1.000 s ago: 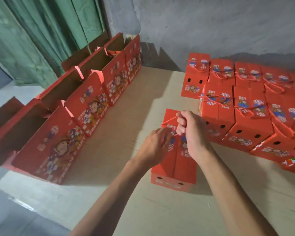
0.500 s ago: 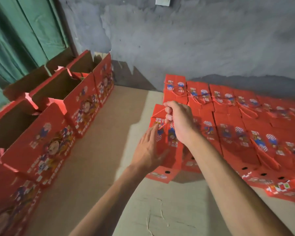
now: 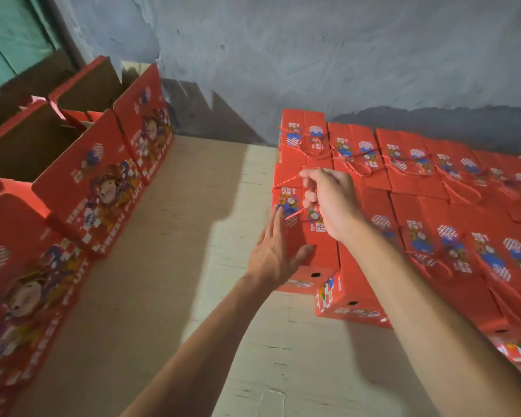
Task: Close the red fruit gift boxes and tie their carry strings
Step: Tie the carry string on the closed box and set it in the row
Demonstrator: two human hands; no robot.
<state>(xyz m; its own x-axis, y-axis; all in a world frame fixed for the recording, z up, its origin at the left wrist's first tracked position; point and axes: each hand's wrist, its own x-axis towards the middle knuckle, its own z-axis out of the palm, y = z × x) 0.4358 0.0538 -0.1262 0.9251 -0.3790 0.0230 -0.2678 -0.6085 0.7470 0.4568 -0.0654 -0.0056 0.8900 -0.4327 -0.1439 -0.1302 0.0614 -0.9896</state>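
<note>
Head view looks down on a pale worktop [image 3: 175, 266] with red fruit gift boxes on both sides. Near the middle, a closed red box [image 3: 301, 236] stands at the left edge of a block of closed boxes [image 3: 433, 206] that fills the right side back to the grey wall [image 3: 313, 55]. The right hand [image 3: 331, 200] sits over the top of this box, its fingers [image 3: 309, 203] curled tight round the red carry string [image 3: 286, 183], which runs taut from the fist to the box's left edge and loops back under the knuckles. The left hand [image 3: 275, 254] lies flat against the box's left side, fingers straight and close together, thumb spread along the near top edge; it holds nothing. Loose string loops lie on the lids of the far closed boxes. Along the left side stands a row of open boxes [image 3: 94, 182], flaps up and brown insides showing, well apart from the closed block.
</note>
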